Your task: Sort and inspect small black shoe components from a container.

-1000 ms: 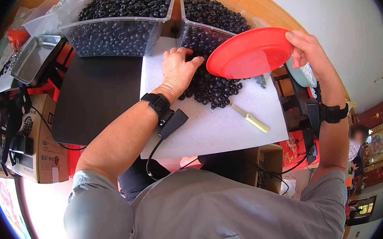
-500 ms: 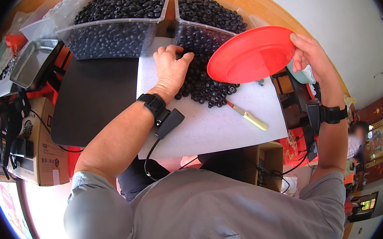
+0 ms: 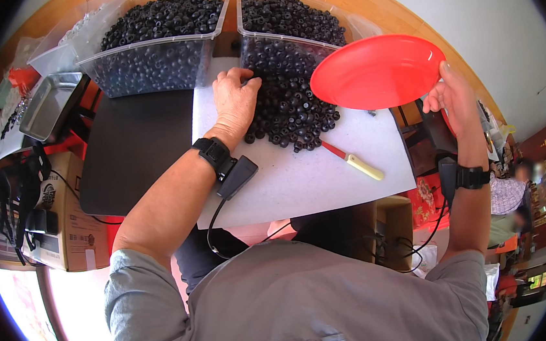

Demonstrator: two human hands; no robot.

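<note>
A loose pile of small black bead-like pieces (image 3: 294, 113) lies on a white sheet (image 3: 300, 187) over the table. At the pile's upper left edge is my left hand (image 3: 234, 101), its fingers curled and thumb close to them; whatever lies between them is hidden. My right hand (image 3: 453, 96) pinches the rim of a red plate (image 3: 378, 73) and holds it tilted above the right side of the pile. A small knife (image 3: 353, 160) with a red blade and cream handle rests just below the pile.
Two clear plastic bins, one on the left (image 3: 147, 68) and one on the right (image 3: 288, 49), hold more black pieces behind the pile. A dark board (image 3: 135, 150) covers the table's left. Beyond are a metal tray (image 3: 53, 108) and a cardboard box (image 3: 72, 217). Cables hang from both wrists.
The red plate and my right hand have moved a little to the right. My left thumb has come closer to the fingers by the pile. The knife has stayed put.
</note>
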